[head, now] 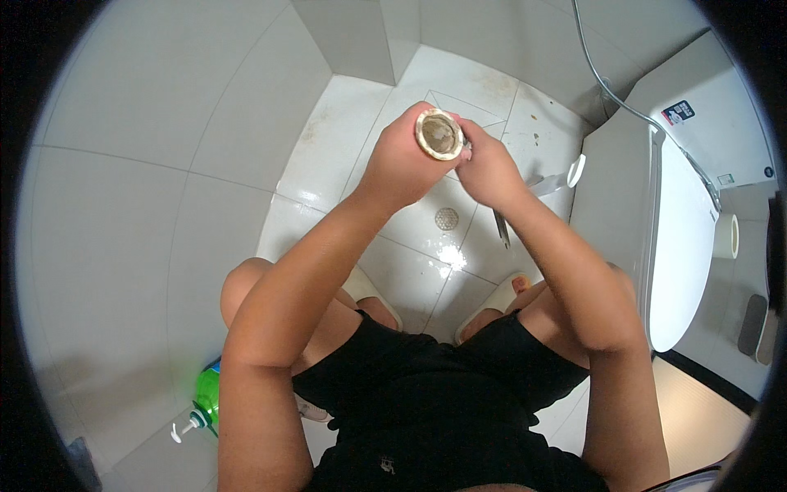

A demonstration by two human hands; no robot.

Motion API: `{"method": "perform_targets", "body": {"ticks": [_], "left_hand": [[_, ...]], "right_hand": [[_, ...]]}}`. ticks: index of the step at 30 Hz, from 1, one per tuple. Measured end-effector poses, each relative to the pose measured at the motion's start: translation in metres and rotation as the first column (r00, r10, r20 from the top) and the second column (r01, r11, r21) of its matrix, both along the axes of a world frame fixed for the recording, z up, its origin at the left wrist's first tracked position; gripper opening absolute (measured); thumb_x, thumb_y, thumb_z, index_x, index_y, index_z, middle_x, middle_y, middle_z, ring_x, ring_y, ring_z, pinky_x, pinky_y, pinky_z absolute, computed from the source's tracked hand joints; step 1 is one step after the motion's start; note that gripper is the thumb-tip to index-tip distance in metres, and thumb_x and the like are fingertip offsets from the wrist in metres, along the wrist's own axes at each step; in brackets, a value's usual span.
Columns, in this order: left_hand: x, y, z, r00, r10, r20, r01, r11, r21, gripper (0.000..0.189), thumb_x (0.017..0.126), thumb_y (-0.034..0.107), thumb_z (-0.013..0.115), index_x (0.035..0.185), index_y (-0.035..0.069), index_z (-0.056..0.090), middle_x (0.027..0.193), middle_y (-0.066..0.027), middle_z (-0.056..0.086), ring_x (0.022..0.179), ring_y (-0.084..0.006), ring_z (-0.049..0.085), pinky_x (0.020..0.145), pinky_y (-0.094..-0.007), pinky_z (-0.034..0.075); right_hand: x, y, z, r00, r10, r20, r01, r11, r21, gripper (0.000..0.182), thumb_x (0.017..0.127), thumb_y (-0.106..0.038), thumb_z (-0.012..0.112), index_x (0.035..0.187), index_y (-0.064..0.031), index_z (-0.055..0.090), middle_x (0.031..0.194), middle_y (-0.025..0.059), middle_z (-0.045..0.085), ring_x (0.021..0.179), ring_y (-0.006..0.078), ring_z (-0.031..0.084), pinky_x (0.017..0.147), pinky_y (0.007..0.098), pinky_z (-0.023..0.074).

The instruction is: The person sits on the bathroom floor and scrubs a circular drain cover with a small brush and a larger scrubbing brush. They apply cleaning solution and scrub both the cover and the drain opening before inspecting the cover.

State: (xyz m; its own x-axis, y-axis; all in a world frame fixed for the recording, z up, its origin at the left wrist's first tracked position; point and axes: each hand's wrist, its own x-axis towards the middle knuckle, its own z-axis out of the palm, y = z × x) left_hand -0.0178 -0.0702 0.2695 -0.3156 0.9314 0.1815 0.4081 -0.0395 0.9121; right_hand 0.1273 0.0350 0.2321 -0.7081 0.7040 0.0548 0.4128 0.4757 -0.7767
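Note:
My left hand [403, 157] is closed around a short round fitting [439, 134], perhaps a drain part, whose open end faces up and shows brownish grime inside. Against its right side is my right hand [489, 163], fingers curled and gripping something small that is mostly hidden; I cannot tell what it is. A dark metal tool [502, 229] shows below my right wrist, its upper part hidden. Beyond the right forearm lies a translucent piece [550, 184] beside a white disc [576, 171]. Under my hands, a round perforated floor drain [447, 219] is set in the white tiles.
At right stands a white toilet [682, 246] with a metal hose [599, 77] above it and a paper roll [726, 236] beyond. A green pump bottle [208, 393] is at lower left. Tiled walls [227, 111] close in the left and far sides; the floor looks wet.

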Motion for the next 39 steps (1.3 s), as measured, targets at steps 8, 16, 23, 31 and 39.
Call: {"method": "perform_targets", "body": {"ticks": [8,16,23,31,39], "left_hand": [[-0.024,0.007,-0.008,0.906,0.053,0.419,-0.074,0.997,0.035,0.023,0.095,0.012,0.080,0.113,0.000,0.071,0.105,-0.0073,0.078,0.096,-0.0130,0.073,0.083,-0.0280,0.057],[-0.022,0.003,0.001,0.953,-0.009,0.302,-0.035,0.990,0.138,0.025,0.093,0.017,0.084,0.111,0.005,0.071,0.105,-0.0030,0.076,0.096,-0.0138,0.071,0.083,-0.0318,0.056],[-0.042,-0.006,0.025,0.926,0.174,-0.335,-0.178,0.984,0.020,0.036,0.087,0.026,0.090,0.104,0.006,0.066,0.095,-0.0079,0.073,0.088,-0.0237,0.071,0.079,-0.0360,0.055],[-0.052,-0.007,0.015,0.802,0.163,-0.574,-0.198,0.980,0.001,0.020,0.090,0.019,0.074,0.104,0.006,0.068,0.098,-0.0159,0.073,0.093,-0.0402,0.069,0.079,-0.0467,0.055],[-0.040,-0.005,0.005,0.774,0.037,-0.632,-0.180,0.970,-0.163,0.009,0.089,0.013,0.066,0.094,0.007,0.067,0.091,-0.0170,0.073,0.086,-0.0427,0.069,0.074,-0.0515,0.055]], "right_hand": [[0.003,-0.012,0.030,0.989,0.093,0.119,-0.107,0.987,0.118,0.052,0.093,-0.026,0.077,0.137,-0.0061,0.059,0.112,0.0212,0.072,0.103,0.0414,0.069,0.089,0.0471,0.0549],[0.018,0.011,0.011,0.973,0.206,-0.100,-0.229,0.840,-0.492,0.052,0.092,-0.031,0.084,0.130,-0.0077,0.059,0.096,0.0079,0.068,0.076,0.0179,0.069,0.066,0.0339,0.0562],[0.023,0.017,0.050,0.999,0.029,-0.046,-0.043,0.944,-0.328,0.054,0.094,-0.033,0.083,0.136,-0.0113,0.057,0.095,0.0092,0.070,0.075,0.0170,0.068,0.064,0.0320,0.0560],[0.028,0.004,0.074,0.976,0.171,0.135,-0.176,0.984,0.033,0.069,0.100,-0.043,0.073,0.162,-0.0282,0.046,0.098,0.0179,0.075,0.088,0.0360,0.072,0.085,0.0416,0.0560],[0.021,-0.012,0.062,0.941,0.156,0.302,-0.286,0.842,0.458,0.056,0.104,-0.026,0.066,0.155,-0.0429,0.053,0.108,0.0048,0.068,0.080,0.0265,0.069,0.073,0.0383,0.0581]]}}
